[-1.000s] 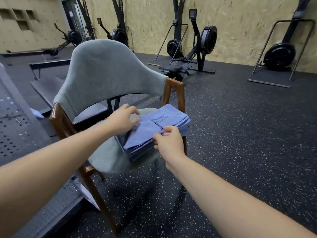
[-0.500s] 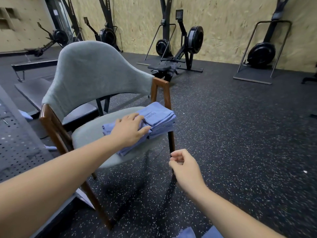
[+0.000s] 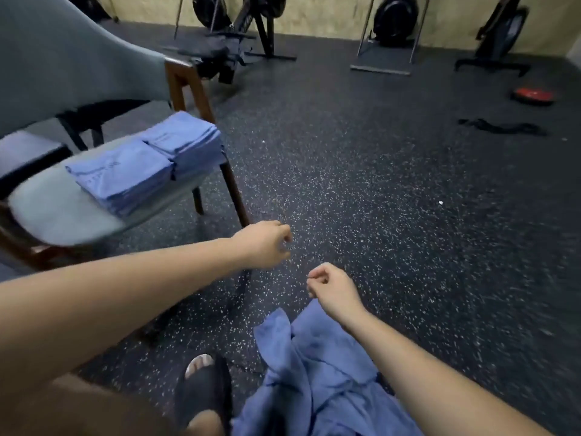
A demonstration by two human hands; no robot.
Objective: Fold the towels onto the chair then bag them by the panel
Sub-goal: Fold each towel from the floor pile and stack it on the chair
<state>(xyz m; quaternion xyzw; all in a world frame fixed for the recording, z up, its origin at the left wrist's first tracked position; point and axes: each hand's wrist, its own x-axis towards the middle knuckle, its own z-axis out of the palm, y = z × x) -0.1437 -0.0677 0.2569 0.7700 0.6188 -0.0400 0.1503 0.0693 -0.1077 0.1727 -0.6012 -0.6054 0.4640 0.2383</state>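
The left hand point(image 3: 262, 243) and right hand point(image 3: 330, 286) are hovering loosely curled, empty. Folded towels point(image 3: 141, 162) are sitting stacked on the chair point(image 3: 63, 212).

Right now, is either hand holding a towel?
No: the left hand and right hand hang empty over the floor, while folded towels lie on the chair and loose towels lie below.

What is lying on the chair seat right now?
Folded blue towels in two side-by-side stacks: nearer stack, farther stack. The grey seat beneath them is covered; blur hides each stack's count.
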